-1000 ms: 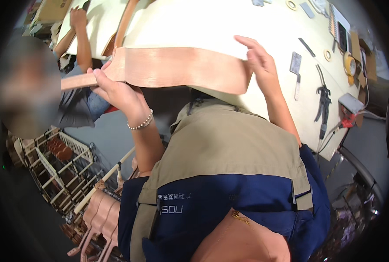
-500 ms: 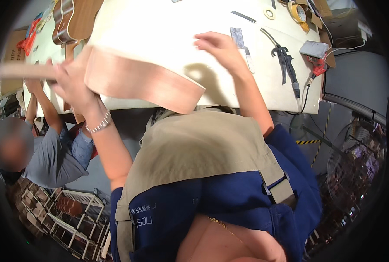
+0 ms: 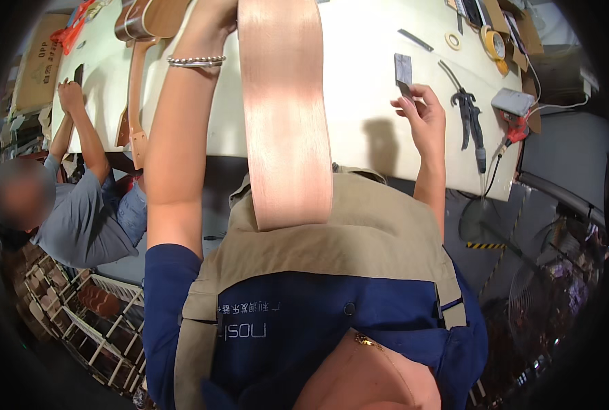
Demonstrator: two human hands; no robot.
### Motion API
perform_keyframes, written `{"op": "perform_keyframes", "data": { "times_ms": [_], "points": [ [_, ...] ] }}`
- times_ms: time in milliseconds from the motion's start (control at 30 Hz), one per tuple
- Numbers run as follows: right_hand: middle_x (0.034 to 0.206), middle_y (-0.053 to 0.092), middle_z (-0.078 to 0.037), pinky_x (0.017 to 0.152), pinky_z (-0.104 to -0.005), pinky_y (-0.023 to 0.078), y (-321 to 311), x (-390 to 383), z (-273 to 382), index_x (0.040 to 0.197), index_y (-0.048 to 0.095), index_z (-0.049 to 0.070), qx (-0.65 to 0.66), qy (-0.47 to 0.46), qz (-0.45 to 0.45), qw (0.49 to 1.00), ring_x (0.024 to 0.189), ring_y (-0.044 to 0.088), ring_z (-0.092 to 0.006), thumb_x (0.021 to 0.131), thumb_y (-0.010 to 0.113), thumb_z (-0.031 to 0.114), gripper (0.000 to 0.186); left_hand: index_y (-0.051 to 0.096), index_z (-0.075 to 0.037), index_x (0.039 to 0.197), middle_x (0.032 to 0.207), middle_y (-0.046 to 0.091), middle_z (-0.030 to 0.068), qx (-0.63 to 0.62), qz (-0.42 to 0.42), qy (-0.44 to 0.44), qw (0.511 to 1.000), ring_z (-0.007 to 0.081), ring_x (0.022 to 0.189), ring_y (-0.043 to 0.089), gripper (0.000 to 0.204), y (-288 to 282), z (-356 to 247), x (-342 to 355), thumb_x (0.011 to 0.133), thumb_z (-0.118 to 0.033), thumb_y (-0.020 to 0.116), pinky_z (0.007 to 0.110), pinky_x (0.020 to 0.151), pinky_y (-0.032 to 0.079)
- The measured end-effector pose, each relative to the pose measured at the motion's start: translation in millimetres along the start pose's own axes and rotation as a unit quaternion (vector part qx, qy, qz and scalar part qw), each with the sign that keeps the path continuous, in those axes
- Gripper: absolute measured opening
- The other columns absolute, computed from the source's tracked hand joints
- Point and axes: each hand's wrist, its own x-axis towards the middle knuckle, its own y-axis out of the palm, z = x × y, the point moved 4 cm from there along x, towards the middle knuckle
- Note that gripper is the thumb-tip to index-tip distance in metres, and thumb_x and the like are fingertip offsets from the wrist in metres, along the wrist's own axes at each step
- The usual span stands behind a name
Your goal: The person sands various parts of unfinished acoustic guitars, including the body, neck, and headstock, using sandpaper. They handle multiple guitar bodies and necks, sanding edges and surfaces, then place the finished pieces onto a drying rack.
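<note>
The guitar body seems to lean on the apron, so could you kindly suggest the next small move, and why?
Probably close the right hand securely on the gray-headed tool: its fingertips are at the handle, while the left hand is beside the upper part of the guitar body, whose lower end appears to rest against the apron.

Strong light, seemingly from above, whitens the tabletop (image 3: 359, 61) left of the right hand (image 3: 422, 121) almost to glare, bleaching its surface detail. A soft-edged shadow (image 3: 381, 140) lies just left of that hand (which itself looks fairly crisp). Pale sheen runs down the curved wooden piece (image 3: 284, 123) below the left hand (image 3: 217, 19). Far below and right of the right hand, the fan (image 3: 550, 301) sinks into murk; the surrounding fisheye rim bends edges and fades to black
</note>
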Motion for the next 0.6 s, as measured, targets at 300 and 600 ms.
{"op": "perform_keyframes", "data": {
  "times_ms": [300, 600],
  "points": [
    [0.069, 0.059, -0.004, 0.052, -0.0239, 0.045, 73, -31, 148, 0.078, 0.066, 0.005, -0.153, -0.450, 0.078, 0.876, 0.063, 0.058, -0.0138, 0.067, 0.069, -0.002, 0.014, 0.059, -0.006, 0.092, 0.072, 0.055, -0.0041, -0.123, 0.017, -0.026, 0.992, 0.0020, 0.059, 0.050, 0.021, 11, -24, -25, 0.091, -0.024, 0.050, 0.016, 0.047, 0.040],
    [0.068, 0.062, -0.004, 0.049, -0.0250, 0.045, 79, -35, 160, 0.072, 0.065, 0.005, -0.231, -0.535, 0.104, 0.806, 0.059, 0.059, -0.0163, 0.061, 0.066, 0.000, 0.012, 0.059, -0.005, 0.089, 0.071, 0.056, -0.0044, -0.112, -0.018, -0.016, 0.993, 0.0019, 0.057, 0.049, 0.019, 16, -26, -24, 0.091, -0.022, 0.050, 0.016, 0.046, 0.040]
  ]
}}
